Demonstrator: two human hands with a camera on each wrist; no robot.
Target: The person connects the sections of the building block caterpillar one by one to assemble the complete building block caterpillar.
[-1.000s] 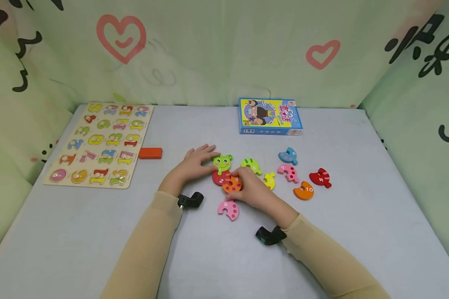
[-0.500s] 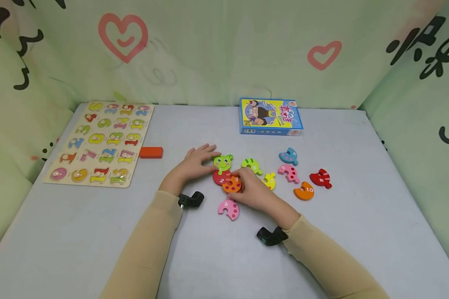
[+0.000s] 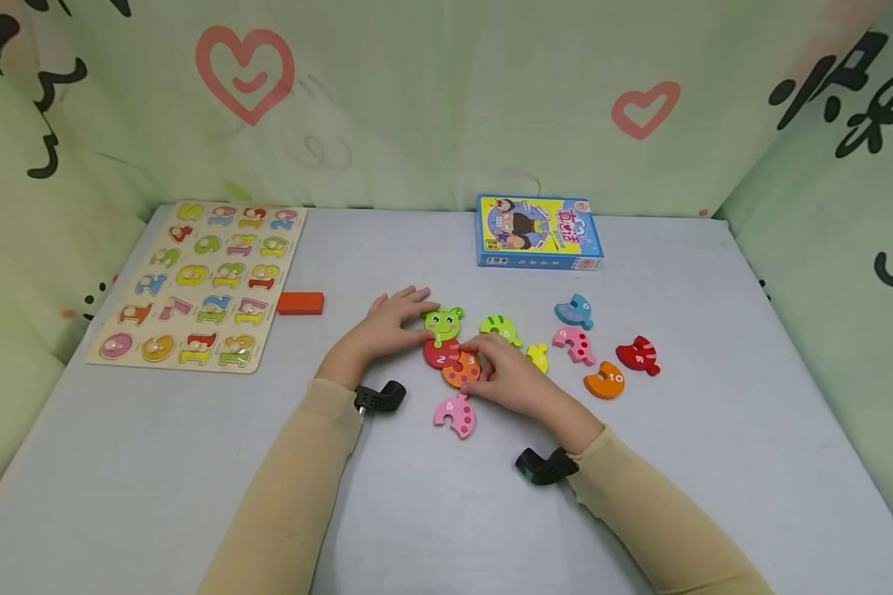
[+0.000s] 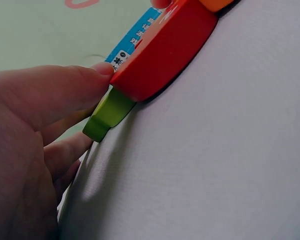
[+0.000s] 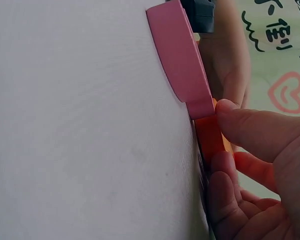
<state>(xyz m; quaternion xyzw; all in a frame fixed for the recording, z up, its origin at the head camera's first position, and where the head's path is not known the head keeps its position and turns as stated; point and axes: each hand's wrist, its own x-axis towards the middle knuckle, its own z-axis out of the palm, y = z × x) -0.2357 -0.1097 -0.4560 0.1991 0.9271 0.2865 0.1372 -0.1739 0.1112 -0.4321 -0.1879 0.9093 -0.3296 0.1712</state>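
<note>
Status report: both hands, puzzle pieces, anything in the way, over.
Left hand at frog. Right hand pinches orange piece. Pink 4 close by. Nothing visibly blocking.

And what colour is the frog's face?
The frog's face is light green with pink cheeks; the head view shows it best.

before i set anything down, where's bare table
Bare: front left, between the number board and left sleeve; the right side, beyond the rightmost red piece; between the red block and blue box. Crowded: the middle, left hand and right hand among small pieces.
</note>
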